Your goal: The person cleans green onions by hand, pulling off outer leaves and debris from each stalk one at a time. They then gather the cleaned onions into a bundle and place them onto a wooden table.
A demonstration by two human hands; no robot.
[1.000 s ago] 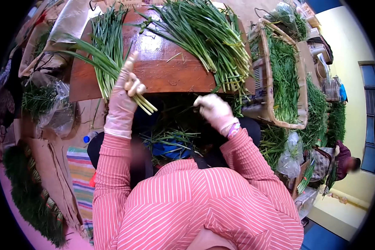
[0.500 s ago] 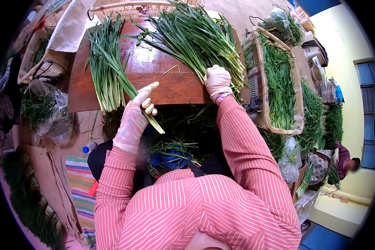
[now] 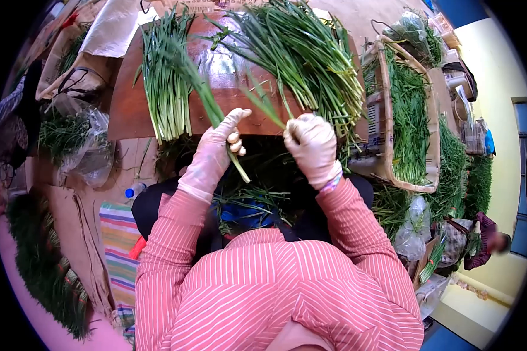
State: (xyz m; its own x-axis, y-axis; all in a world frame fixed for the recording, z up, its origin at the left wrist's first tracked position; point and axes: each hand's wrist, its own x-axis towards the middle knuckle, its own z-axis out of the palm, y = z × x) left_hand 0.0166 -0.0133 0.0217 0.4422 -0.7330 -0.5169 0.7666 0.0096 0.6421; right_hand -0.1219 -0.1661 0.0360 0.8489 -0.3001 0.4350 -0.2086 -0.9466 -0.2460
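My left hand point(image 3: 212, 153), in a whitish glove, is closed round a small bunch of garlic chives point(image 3: 239, 167). Their pale stem ends stick out below the fingers and the green leaves run up and to the left. My gloved right hand point(image 3: 313, 149) pinches a few chive stalks point(image 3: 266, 105), blurred by motion, just off the table's near edge. Beyond it, a large heap of garlic chives point(image 3: 307, 58) covers the right part of the brown table point(image 3: 231, 120). A neater pile of chives point(image 3: 166, 88) lies on the left part, stems toward me.
At my right stands a long crate point(image 3: 383, 64) filled with chives point(image 3: 410, 117). Plastic bags point(image 3: 93, 152) with greens and a blue-capped bottle point(image 3: 136, 190) are at left. Loose leaves point(image 3: 257, 196) lie below the table edge. A person point(image 3: 483, 240) is at far right.
My right hand has drawn back from the large heap toward me, bringing a few stalks. My left hand has shifted slightly right, still holding its bunch. The whole view has shifted a little.
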